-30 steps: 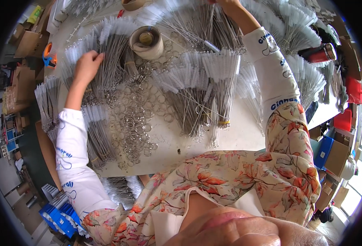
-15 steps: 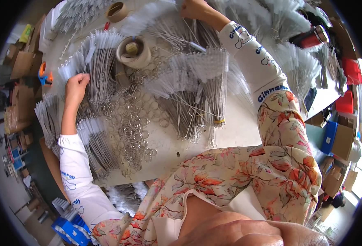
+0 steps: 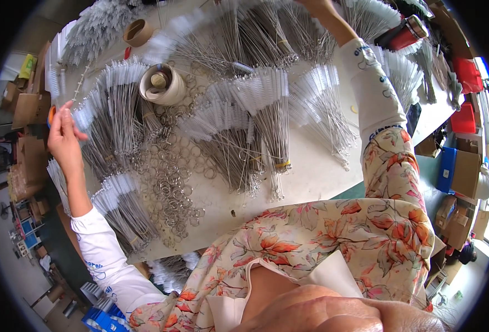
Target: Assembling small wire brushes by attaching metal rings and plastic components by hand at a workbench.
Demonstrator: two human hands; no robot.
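Observation:
A white table (image 3: 311, 177) is covered with fanned bundles of thin wire brushes with white bristle tips. My left hand (image 3: 64, 135) is lifted at the table's left edge, fingers apart, just beside the bristle tips of a left-hand bundle (image 3: 117, 105). I see nothing in it. My right arm stretches across to the far bundles (image 3: 255, 33). My right hand (image 3: 311, 4) is mostly cut off by the top of the picture, so its grip is hidden. A pile of loose metal rings (image 3: 170, 188) lies between my arms.
A pale roll with a hollow core (image 3: 161, 83) stands among the brushes, and a cardboard ring (image 3: 137, 32) lies farther back. A red bottle (image 3: 408, 33) lies at the far right. Cardboard boxes (image 3: 26, 108) stand left of the table, with a blue box (image 3: 446, 166) and more cartons on the right.
My left hand has lifted off the left brush bundle and moved out toward the table's left edge. My right arm has reached farther toward the far bundles.

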